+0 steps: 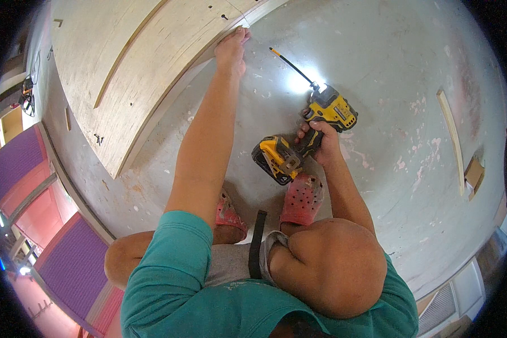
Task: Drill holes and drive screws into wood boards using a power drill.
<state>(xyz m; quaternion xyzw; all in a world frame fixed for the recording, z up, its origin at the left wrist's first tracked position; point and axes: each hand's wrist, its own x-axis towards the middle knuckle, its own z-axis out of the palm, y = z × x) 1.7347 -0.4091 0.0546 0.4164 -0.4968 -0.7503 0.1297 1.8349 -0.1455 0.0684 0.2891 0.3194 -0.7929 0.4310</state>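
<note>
My left hand (232,52) reaches forward to the edge of a pale plywood board (169,50). Its fingers are curled in at that edge, and the fingertips are partly hidden. My right hand (324,143) is wrapped round the grip of a yellow and black cordless impact driver (333,110). A long dark bit (292,66) with an orange tip points up and left from the driver, toward the board but apart from it. The driver's lamp throws a bright spot on the floor. Its battery (276,160) hangs above my red clog (302,198).
Dark screws (224,17) sit on the board near my left hand, with more (98,139) near its lower left corner. A thin wooden strip (452,138) and a small wooden block (475,172) lie on the paint-spotted grey floor (400,186) at right. Purple panels (73,265) stand left.
</note>
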